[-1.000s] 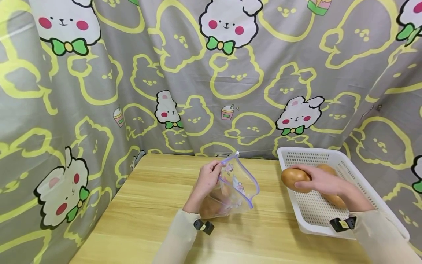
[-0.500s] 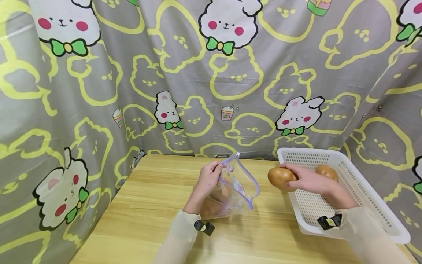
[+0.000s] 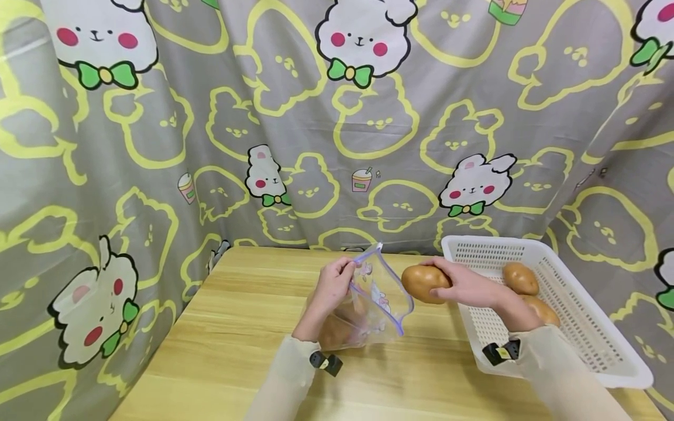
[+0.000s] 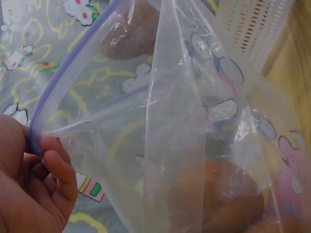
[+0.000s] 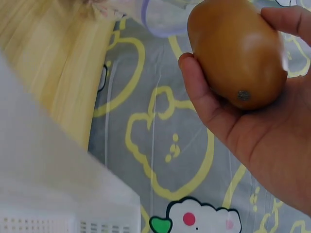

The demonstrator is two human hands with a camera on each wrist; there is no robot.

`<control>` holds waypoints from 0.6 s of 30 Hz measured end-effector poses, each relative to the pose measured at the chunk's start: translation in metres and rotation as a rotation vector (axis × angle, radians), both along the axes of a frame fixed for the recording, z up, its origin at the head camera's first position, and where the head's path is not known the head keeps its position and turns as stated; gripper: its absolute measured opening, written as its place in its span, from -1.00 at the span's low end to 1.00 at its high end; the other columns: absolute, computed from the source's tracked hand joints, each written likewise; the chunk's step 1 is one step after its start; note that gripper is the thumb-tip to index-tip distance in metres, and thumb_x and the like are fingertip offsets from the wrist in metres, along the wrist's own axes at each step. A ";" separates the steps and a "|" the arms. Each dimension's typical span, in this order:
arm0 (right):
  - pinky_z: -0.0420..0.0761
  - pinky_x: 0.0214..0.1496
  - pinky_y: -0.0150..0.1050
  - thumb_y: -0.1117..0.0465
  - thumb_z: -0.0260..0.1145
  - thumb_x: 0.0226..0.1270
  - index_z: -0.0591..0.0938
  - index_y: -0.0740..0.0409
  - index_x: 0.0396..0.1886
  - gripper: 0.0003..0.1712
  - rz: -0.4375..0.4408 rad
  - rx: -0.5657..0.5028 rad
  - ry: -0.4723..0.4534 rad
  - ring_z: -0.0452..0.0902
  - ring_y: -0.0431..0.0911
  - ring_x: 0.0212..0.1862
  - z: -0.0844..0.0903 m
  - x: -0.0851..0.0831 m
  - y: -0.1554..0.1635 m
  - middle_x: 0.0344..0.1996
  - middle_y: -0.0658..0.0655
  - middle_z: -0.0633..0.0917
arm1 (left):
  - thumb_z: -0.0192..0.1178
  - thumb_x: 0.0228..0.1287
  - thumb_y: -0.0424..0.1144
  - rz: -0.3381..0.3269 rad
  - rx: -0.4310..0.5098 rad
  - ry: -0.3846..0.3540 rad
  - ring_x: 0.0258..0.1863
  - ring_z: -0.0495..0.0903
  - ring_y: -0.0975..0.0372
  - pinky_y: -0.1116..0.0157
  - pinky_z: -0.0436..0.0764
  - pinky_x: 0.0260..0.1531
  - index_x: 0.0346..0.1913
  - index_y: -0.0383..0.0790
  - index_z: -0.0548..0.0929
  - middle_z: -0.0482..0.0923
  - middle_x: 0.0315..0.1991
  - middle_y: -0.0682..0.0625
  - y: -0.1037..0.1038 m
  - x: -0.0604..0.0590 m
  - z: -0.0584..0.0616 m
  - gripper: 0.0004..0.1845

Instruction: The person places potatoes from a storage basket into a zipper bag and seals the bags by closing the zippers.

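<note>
My left hand [image 3: 334,285] pinches the purple-edged rim of a clear zip bag [image 3: 376,313] printed with cartoon figures. The bag's mouth gapes to the right, and brown potatoes [image 4: 218,194] show through its lower part in the left wrist view. My right hand [image 3: 466,285] grips a smooth brown potato [image 3: 425,284] from above, fingers and thumb around it. That potato overlaps the right edge of the bag's mouth in the head view. In the right wrist view the held potato [image 5: 238,53] shows a small dark spot near its end.
At the right a white perforated basket [image 3: 600,310] stands on the wooden table [image 3: 231,351]. Two potatoes lie in it, one potato [image 3: 520,278] behind the other, partly under my right forearm. A patterned curtain [image 3: 310,128] hangs behind and at both sides.
My right hand has carried the potato leftward from over the basket's left rim to the bag's mouth. My left hand and the bag have stayed nearly still.
</note>
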State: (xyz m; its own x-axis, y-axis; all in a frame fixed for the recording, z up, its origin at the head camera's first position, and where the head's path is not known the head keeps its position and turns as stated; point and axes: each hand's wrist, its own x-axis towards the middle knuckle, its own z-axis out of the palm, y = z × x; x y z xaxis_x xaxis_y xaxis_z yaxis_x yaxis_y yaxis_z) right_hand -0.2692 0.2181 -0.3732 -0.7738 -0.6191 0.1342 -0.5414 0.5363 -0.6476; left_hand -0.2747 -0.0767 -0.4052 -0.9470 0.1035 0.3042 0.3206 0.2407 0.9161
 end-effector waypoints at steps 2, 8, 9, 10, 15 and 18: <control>0.52 -0.19 -0.22 0.20 0.30 0.22 0.35 0.13 0.22 -0.43 0.016 -0.018 0.001 0.49 -0.09 -0.20 0.000 0.000 -0.005 -0.15 0.10 0.55 | -0.02 0.41 -0.35 -0.001 0.003 -0.005 -0.81 0.29 0.35 0.47 0.27 -0.81 -0.22 -0.43 0.62 0.36 -0.66 0.03 0.000 0.000 0.001 -0.77; 0.56 -0.18 -0.24 0.17 0.31 0.29 0.37 0.11 0.21 -0.47 0.102 -0.099 -0.052 0.51 -0.07 -0.18 -0.002 -0.001 -0.019 -0.12 0.12 0.55 | 0.00 0.42 -0.34 -0.006 0.025 -0.021 -0.79 0.29 0.35 0.47 0.29 -0.79 -0.20 -0.47 0.60 0.36 -0.66 0.03 0.000 0.000 0.001 -0.77; 0.56 -0.18 -0.23 0.17 0.31 0.29 0.37 0.12 0.22 -0.46 0.114 -0.110 -0.061 0.51 -0.07 -0.17 -0.003 -0.001 -0.022 -0.12 0.12 0.55 | 0.00 0.42 -0.34 -0.008 0.022 -0.021 -0.79 0.29 0.35 0.47 0.29 -0.80 -0.20 -0.47 0.60 0.36 -0.66 0.03 0.000 0.000 0.001 -0.77; 0.57 -0.18 -0.23 0.17 0.31 0.29 0.37 0.11 0.22 -0.46 0.119 -0.116 -0.074 0.52 -0.06 -0.16 -0.003 -0.001 -0.024 -0.11 0.12 0.55 | 0.00 0.42 -0.34 -0.010 0.019 -0.023 -0.79 0.29 0.35 0.46 0.29 -0.79 -0.20 -0.46 0.60 0.36 -0.65 0.03 0.000 0.000 0.000 -0.77; 0.59 -0.21 -0.21 0.11 0.34 0.26 0.38 0.08 0.25 -0.41 0.104 -0.111 -0.097 0.54 -0.05 -0.16 -0.005 -0.002 -0.035 -0.11 0.12 0.57 | -0.01 0.43 -0.34 -0.034 0.017 -0.028 -0.80 0.27 0.36 0.46 0.28 -0.80 -0.19 -0.46 0.61 0.35 -0.65 0.02 0.000 0.004 0.006 -0.76; 0.60 -0.24 -0.21 0.04 0.36 0.24 0.40 0.05 0.23 -0.40 0.075 -0.091 -0.080 0.55 -0.06 -0.18 -0.005 -0.002 -0.041 -0.12 0.10 0.57 | -0.03 0.42 -0.39 -0.051 0.024 -0.025 -0.81 0.26 0.37 0.47 0.27 -0.79 -0.21 -0.47 0.60 0.35 -0.65 0.00 0.000 0.014 0.020 -0.78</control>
State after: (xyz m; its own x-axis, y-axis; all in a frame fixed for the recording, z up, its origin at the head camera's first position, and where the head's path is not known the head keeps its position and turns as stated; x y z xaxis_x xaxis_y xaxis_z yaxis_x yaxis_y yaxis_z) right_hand -0.2714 0.1774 -0.3778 -0.7365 -0.6635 0.1316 -0.5221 0.4339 -0.7343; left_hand -0.2611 -0.0762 -0.3857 -0.9480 0.1449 0.2834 0.3088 0.2026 0.9293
